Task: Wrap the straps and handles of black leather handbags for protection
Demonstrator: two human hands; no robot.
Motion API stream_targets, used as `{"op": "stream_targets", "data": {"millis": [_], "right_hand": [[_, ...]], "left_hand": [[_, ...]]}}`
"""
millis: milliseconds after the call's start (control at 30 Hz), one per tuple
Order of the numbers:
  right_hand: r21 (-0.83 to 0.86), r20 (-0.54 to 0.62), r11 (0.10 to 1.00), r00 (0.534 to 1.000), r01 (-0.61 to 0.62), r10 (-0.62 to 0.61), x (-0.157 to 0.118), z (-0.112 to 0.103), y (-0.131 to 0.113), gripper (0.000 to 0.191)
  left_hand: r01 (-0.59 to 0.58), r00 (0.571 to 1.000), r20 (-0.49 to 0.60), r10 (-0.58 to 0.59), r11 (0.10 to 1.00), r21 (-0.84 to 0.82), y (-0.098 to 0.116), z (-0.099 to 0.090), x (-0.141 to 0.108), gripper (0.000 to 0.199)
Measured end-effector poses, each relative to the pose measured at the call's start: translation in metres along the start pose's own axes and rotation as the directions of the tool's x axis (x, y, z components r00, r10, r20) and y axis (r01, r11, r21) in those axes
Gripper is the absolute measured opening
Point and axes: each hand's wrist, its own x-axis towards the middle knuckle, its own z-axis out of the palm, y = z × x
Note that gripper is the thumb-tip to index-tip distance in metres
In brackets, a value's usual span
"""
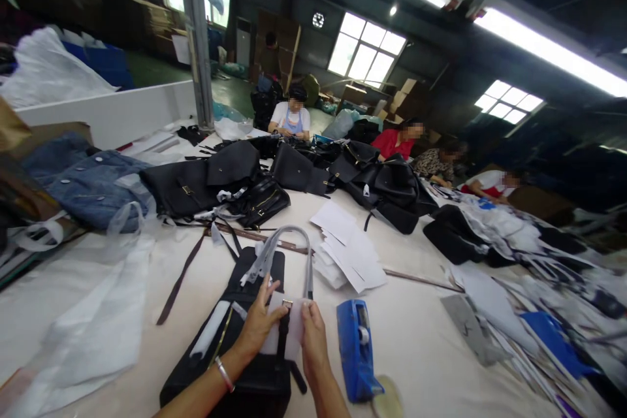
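A black backpack (230, 375) lies on the table in front of me, its flap (245, 262) folded back. A white sheet (295, 333) lies against its front, behind a black strap with a small metal buckle (287, 304). My left hand (257, 320) rests at the sheet's left side, fingers apart and thumb reaching toward the buckle. At the right edge, my right hand (313, 336) pinches the sheet between thumb and fingers. A grey-wrapped handle (294, 230) arches above the bag.
A blue tape dispenser (350, 353) stands right of the bag. Loose white sheets (347, 248) lie beyond it. Several black bags (200, 179) and a denim bag (93, 176) line the far side, where several people sit. Papers and scraps (519, 320) cover the right.
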Motion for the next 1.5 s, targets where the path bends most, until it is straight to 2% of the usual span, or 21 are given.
{"op": "stream_targets", "data": {"millis": [67, 200, 267, 467, 667, 733, 833, 933, 1067, 1200, 1367, 1500], "right_hand": [[0.004, 0.054, 1.000, 0.998, 0.013, -0.013, 0.003, -0.004, 0.001, 0.038], [-0.006, 0.138, 0.999, 0.989, 0.048, -0.047, 0.011, -0.012, 0.000, 0.036], [-0.059, 0.146, 0.995, 0.987, 0.084, -0.075, 0.014, -0.016, -0.002, 0.038], [-0.178, 0.225, 0.969, 0.966, 0.169, -0.127, 0.017, -0.023, -0.010, 0.038], [-0.104, 0.247, 0.986, 0.963, 0.133, -0.104, 0.018, -0.021, -0.011, 0.031], [-0.029, 0.258, 0.996, 0.963, 0.086, -0.076, 0.021, -0.021, -0.008, 0.031], [0.051, 0.250, 0.998, 0.967, 0.030, -0.042, 0.024, -0.021, -0.003, 0.034], [0.006, 0.207, 0.999, 0.978, 0.034, -0.034, 0.024, -0.022, 0.000, 0.045], [-0.121, 0.120, 0.987, 0.989, 0.106, -0.091, 0.019, -0.021, -0.008, 0.051], [-0.215, 0.125, 0.969, 0.988, 0.117, -0.091, 0.016, -0.021, -0.019, 0.046], [-0.255, 0.178, 0.958, 0.980, 0.130, -0.086, 0.020, -0.020, -0.020, 0.031], [-0.307, 0.206, 0.933, 0.970, 0.187, -0.127, 0.019, -0.020, -0.022, 0.029]], "left_hand": [[0.122, 0.992, 0.046, -0.120, 0.991, -0.059, 0.004, 0.001, -0.003, 0.081], [0.309, 0.934, 0.235, -0.269, 0.938, -0.158, 0.017, 0.011, -0.017, 0.055], [0.335, 0.931, 0.223, -0.289, 0.919, -0.206, 0.020, 0.019, -0.023, 0.053], [0.278, 0.960, 0.078, -0.270, 0.952, -0.125, 0.021, 0.035, -0.028, 0.053], [0.355, 0.935, -0.001, -0.355, 0.935, -0.023, 0.022, 0.038, -0.024, 0.063], [0.374, 0.927, 0.017, -0.374, 0.927, 0.015, 0.027, 0.036, -0.022, 0.061], [0.367, 0.920, 0.106, -0.376, 0.925, 0.098, 0.037, 0.031, -0.019, 0.056], [0.312, 0.918, 0.211, -0.337, 0.939, 0.142, 0.043, 0.025, -0.014, 0.051], [0.236, 0.919, 0.282, -0.276, 0.957, 0.168, 0.044, 0.019, -0.008, 0.047], [0.251, 0.907, 0.304, -0.291, 0.954, 0.163, 0.043, 0.015, -0.007, 0.046], [0.275, 0.908, 0.297, -0.297, 0.955, 0.115, 0.039, 0.009, -0.010, 0.047], [0.267, 0.905, 0.295, -0.305, 0.950, 0.163, 0.035, 0.005, -0.009, 0.045]]}}
